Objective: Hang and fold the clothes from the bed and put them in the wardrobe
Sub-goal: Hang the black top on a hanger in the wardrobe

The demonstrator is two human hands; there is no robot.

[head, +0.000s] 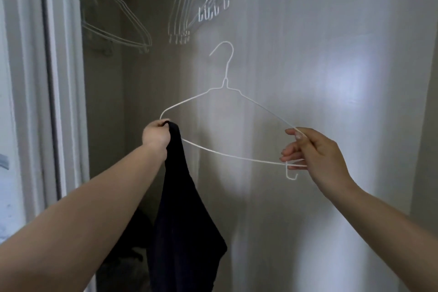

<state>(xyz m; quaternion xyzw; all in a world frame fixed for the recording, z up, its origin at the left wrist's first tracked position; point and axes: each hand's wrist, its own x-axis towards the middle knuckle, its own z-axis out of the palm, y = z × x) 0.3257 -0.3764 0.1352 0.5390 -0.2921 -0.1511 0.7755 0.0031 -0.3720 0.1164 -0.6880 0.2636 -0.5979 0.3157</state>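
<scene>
Gripping with both hands here: our left hand [155, 136] is fisted around the top of a dark garment [184, 216] together with the left corner of a white wire hanger [226, 123], and our right hand [315, 152] pinches the hanger's right corner between thumb and fingertips. So the hanger sits stretched between the two hands, hook pointing up, tilted a bit lower on the right. The garment hangs straight down from the left fist, just beside our left forearm, and drops out of view at the bottom. We're facing the wardrobe [331, 54], with its door frame [47, 78] close on the left and plain wall behind the hanger. Spare hangers [201, 2] dangle overhead, well above the hook. The garment looks navy or black, soft, no visible print.
</scene>
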